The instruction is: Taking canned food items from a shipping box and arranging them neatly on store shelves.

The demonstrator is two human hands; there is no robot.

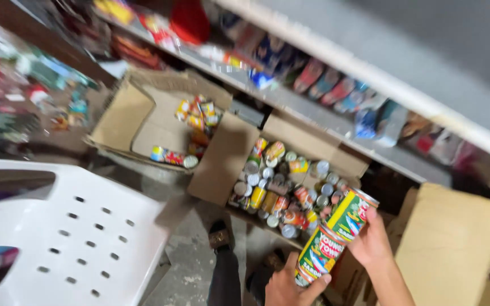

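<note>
You're standing over the big open carton of tins on the floor under the shelf, white plastic chair at your near left. Your right hand wraps the upper can, your left hand cups the lower can, stacked end to end. Keep both grips firm so the stack doesn't buckle.

A small grocery shop is showing here: packaged goods are crowding the long shelf, and open cardboard boxes of tinned cans are sitting on the floor.
</note>
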